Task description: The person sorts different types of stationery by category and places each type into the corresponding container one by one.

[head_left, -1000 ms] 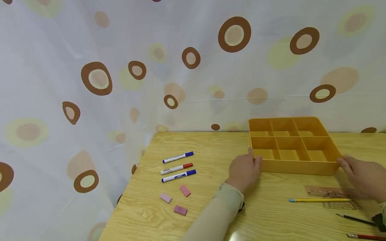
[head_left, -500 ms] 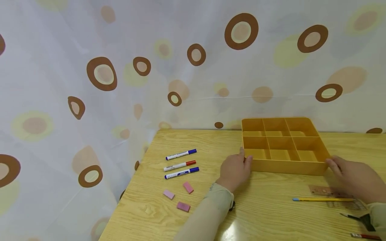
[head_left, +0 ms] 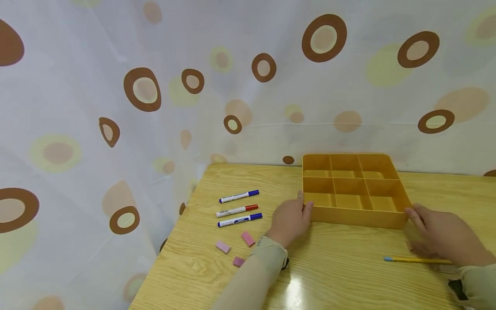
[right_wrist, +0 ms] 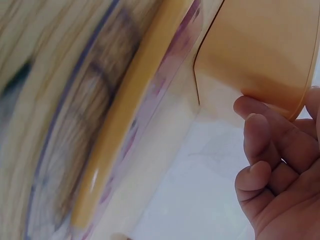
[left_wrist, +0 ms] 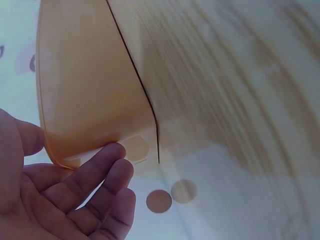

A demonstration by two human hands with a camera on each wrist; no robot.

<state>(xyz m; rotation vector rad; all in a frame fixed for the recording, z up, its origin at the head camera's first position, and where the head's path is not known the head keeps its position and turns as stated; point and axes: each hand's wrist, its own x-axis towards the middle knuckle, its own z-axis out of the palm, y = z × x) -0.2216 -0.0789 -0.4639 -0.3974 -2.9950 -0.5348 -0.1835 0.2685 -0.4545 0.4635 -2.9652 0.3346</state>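
A yellow-orange six-compartment organizer tray (head_left: pixel 358 217) stands on the wooden table with nothing in its compartments. My left hand (head_left: pixel 289 219) grips its front left corner, thumb at the near wall and index finger along the side. At the front right corner my right hand (head_left: pixel 445 234) pinches the tray between thumb and fingers. Both wrist views show the corner held at the rim, the other fingers loosely curled against or near the wall. A yellow pencil (head_left: pixel 416 260) lies below my right hand, partly hidden by it; the right wrist view shows clear rulers (right_wrist: pixel 75 135) beside the pencil.
Left of the tray lie two blue-capped markers (head_left: pixel 239 196) and a red-capped marker (head_left: pixel 237 210). Nearer me are three pinkish erasers (head_left: pixel 248 239), one partly covered by my left sleeve. A patterned curtain (head_left: pixel 271 107) hangs behind and left of the table (head_left: pixel 193 267).
Both hands have slid the tray left along the table, closer to the markers. My right arm now covers more of the pencil and rulers. The head view has turned slightly left.
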